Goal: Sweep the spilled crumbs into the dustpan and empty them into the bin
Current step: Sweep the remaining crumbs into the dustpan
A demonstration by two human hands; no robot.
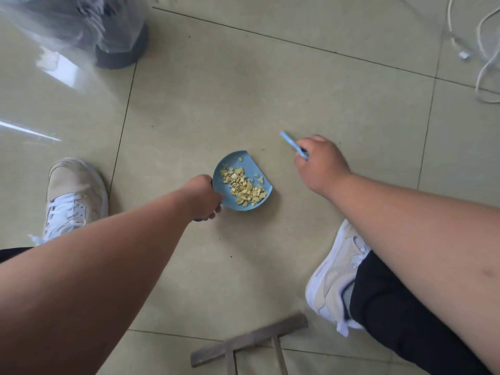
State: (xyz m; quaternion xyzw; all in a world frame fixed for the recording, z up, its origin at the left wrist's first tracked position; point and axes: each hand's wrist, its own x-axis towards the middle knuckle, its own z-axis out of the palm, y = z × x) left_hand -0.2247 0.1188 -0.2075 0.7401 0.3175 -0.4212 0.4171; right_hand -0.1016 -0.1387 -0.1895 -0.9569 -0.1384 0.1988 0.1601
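Covering the whole view is a floor [311,98] of pale glossy tiles with thin dark joints, light glaring off it at the left edge. At the top left corner stands a dark bin [121,47] lined with a clear plastic bag [67,20]; what it holds cannot be made out. White cables [484,63] trail along the top right corner, and a grey metal frame [251,339] lies at the bottom edge. Two white shoes [73,196] are planted on the tiles, one on each side.

Near the middle of the floor sits a small blue dustpan [243,163], with a heap of yellow crumbs [244,188] inside it. The left hand [201,197] has its fingers curled tight around the dustpan's handle. Just to the right, apart from the pan, the right hand [320,161] has its fingers closed around a light blue brush [290,143], only whose handle shows.
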